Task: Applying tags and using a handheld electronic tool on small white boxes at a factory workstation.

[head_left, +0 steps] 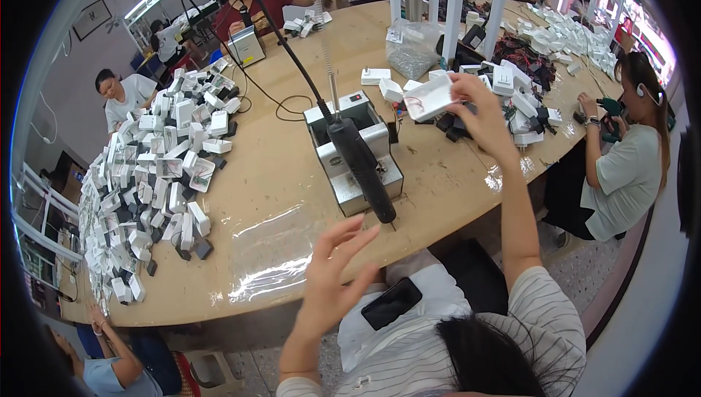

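My right hand (478,114) is raised over the table's right part, fingers closed on the edge of a white plastic housing (429,98). This housing is a shallow open shell with thin wires inside. My left hand (332,269) hovers empty at the front edge, its fingers apart. Just beyond it hangs a black electric screwdriver (361,169), bit pointing down, on a coiled spring and cord. Behind the screwdriver stands a grey metal box-shaped machine (342,187), partly hidden by it.
A large heap of white and black housings (157,171) covers the table's left. More housings (511,98) and a clear bag of small parts (415,50) lie to the right, near white posts (453,10). A phone (392,303) rests on my lap. Several people work around the table (255,178).
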A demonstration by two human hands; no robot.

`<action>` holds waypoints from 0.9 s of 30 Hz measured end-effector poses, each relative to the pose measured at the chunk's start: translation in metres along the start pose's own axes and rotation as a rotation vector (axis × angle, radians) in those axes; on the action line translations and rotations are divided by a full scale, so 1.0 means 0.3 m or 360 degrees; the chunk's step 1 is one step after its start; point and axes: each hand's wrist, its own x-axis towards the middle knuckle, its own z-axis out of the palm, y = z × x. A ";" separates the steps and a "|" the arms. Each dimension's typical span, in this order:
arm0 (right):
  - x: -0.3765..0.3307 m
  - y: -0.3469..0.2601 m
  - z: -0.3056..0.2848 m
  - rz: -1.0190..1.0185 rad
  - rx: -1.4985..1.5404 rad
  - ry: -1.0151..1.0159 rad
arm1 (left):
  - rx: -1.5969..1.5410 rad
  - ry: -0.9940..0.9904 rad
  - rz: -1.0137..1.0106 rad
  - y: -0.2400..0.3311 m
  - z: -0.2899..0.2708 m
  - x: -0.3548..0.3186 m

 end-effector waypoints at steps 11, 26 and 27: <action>-0.234 -0.308 -0.154 0.0112 0.0630 -0.0635 | -0.0726 0.0053 -0.0305 -0.024 0.208 0.002; -0.564 -0.422 0.350 0.0267 0.0487 -0.1183 | 0.0056 0.0155 -0.0867 0.005 0.010 -0.327; -0.578 -0.450 0.378 0.0091 0.0248 -0.1078 | 0.0175 0.0142 -0.0823 0.002 0.004 -0.312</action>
